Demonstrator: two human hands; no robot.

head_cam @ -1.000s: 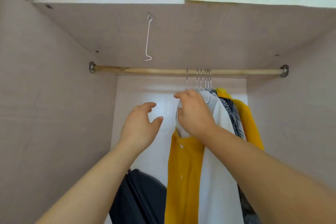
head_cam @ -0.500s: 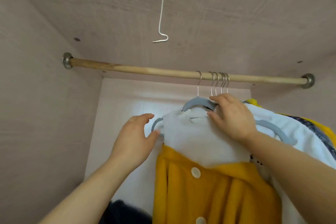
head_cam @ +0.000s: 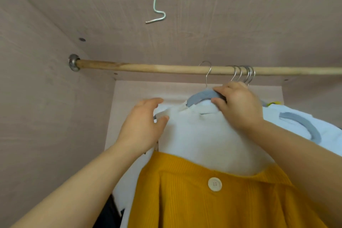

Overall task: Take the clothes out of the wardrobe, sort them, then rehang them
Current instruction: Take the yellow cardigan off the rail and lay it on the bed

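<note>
Pinkish-brown wood-grain wardrobe [head_cam: 46, 116]: its walls and ceiling are enclosing the whole view.
White and mustard-yellow knitted garment [head_cam: 203, 144]: is hanging inside the wardrobe on a grey padded hanger [head_cam: 200, 96], left of the other clothes.
Pale wooden rail [head_cam: 148, 67]: is spanning the wardrobe, with the hanger's metal hook looping over it, apart from the bunched hooks.
Right hand [head_cam: 238, 105]: is gripping the hanger's neck, fingers curled over, thumb beneath.
Left hand [head_cam: 142, 127]: is cupping the garment's shoulder, fingers loosely spread, thumb touching white fabric.
Bent wire hook [head_cam: 156, 5]: is dangling from the ceiling.
</note>
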